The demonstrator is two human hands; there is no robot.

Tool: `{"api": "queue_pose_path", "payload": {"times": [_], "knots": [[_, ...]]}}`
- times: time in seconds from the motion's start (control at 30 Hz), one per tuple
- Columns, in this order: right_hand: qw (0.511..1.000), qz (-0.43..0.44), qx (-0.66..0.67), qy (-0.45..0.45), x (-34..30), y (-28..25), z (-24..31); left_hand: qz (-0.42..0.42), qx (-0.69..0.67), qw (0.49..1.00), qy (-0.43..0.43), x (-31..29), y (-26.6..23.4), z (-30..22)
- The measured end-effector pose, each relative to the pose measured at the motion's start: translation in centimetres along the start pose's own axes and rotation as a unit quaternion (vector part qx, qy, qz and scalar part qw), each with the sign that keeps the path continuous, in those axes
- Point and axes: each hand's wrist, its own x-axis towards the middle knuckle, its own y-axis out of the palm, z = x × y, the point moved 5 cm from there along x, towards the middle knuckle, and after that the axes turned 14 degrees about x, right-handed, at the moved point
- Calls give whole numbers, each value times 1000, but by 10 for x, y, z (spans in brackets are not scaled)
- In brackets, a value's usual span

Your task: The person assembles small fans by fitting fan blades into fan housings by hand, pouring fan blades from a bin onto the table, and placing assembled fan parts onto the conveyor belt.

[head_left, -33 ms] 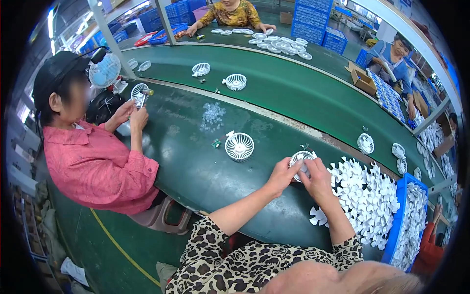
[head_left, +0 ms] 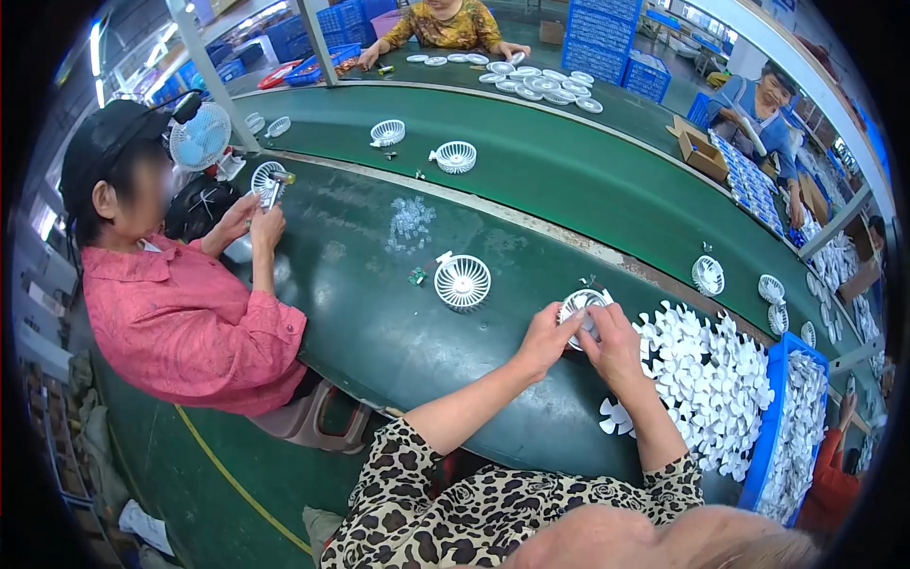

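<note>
Both my hands meet at a round white fan housing (head_left: pixel 574 305) above the green bench. My left hand (head_left: pixel 544 341) grips its near left rim. My right hand (head_left: pixel 614 343) is closed on its right side, with fingers reaching into the open face. A white fan blade appears to sit inside, partly covered by my fingers. Thin wires with a small part (head_left: pixel 591 283) stick out at the housing's far side. To the left lies another white fan housing (head_left: pixel 463 283), ribbed side up, wired to a small green circuit board (head_left: pixel 417 276).
Loose white fan blades (head_left: pixel 706 389) are heaped beside my right forearm, against a blue crate (head_left: pixel 770 431) filled with more. Small clear pieces (head_left: pixel 410 225) lie farther left. Beyond a ledge, a green conveyor (head_left: pixel 559 199) carries housings. A co-worker in pink (head_left: pixel 180 322) holds a housing at left.
</note>
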Motion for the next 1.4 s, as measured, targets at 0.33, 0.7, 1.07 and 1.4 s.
{"api": "queue_pose_path", "payload": {"times": [0.33,0.7,1.07,1.4], "knots": [[993,-112,18,-30,2,-18,6,-57,39,995,72,-1,-13,-15],[827,-29,452,334,-7,0,-46,-68,117,984,114,-1,-13,-13],[897,87,307,305,9,18,-42,-107,225,962,107,0,-27,-15],[931,-77,272,231,0,-72,-78,-56,120,990,48,9,-21,-19]]}}
